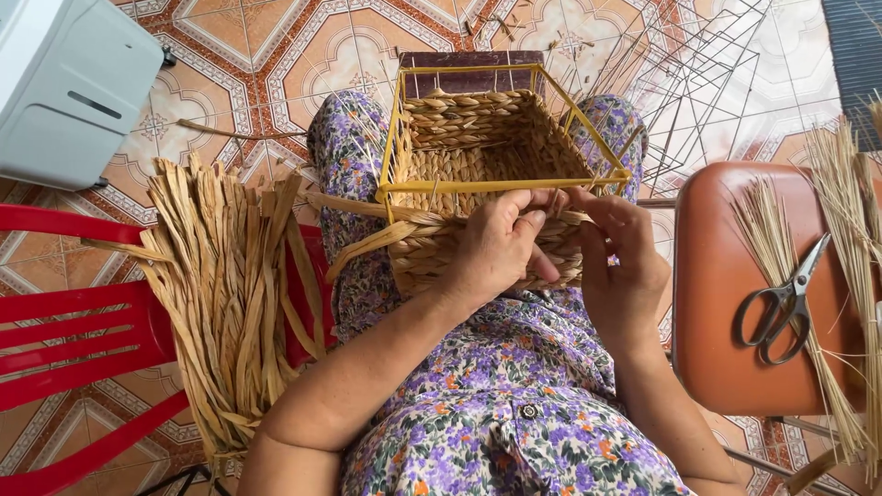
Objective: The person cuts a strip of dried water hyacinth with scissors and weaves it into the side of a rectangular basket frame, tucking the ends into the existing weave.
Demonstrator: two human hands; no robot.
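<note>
Centre frame: woven basket [478,174] on its yellow frame [503,185], resting on the lap. Left hand [491,253] and right hand [625,262] pinch the braided strand [413,230] at the near rim; slackened tension could loosen the weave.

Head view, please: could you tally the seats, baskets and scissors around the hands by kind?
Woven basket on yellow wire frame, touched by left hand and right hand: 1
Red plastic chair: 1
Brown stool: 1
Scissors: 1
Total: 4
</note>
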